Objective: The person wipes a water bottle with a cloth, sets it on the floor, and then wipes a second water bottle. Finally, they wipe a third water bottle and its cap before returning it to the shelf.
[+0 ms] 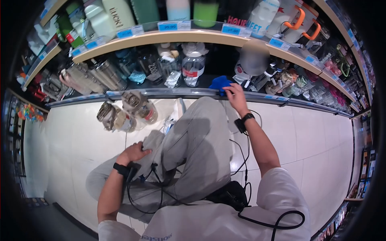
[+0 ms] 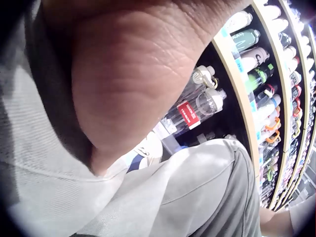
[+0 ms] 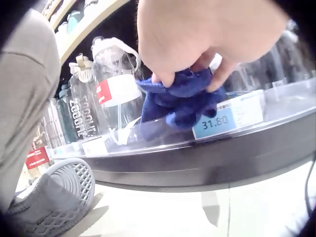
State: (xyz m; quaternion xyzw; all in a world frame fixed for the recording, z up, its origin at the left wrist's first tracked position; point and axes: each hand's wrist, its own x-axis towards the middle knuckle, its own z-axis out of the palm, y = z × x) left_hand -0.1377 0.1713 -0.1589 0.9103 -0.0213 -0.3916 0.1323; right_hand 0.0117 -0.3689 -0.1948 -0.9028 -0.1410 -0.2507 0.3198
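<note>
My right hand (image 1: 236, 97) pinches a blue cloth (image 1: 220, 83) at the front edge of the bottom shelf (image 1: 185, 93). In the right wrist view the cloth (image 3: 180, 101) hangs bunched below the fingertips, against the clear shelf lip beside a 31.80 price tag (image 3: 215, 123). A clear bottle with a white lid and red label (image 3: 116, 89) stands left of it. My left hand (image 1: 134, 152) rests on the grey trousers, its fingers relaxed; the left wrist view shows mostly its heel (image 2: 133, 84).
Two clear bottles with grey-brown lids, one in front (image 1: 116, 117) and one behind (image 1: 140, 107), stand on the pale floor. Several bottles line the bottom shelf; an upper shelf edge (image 1: 161, 38) juts above them. Black cables (image 1: 243, 156) run from both wrists.
</note>
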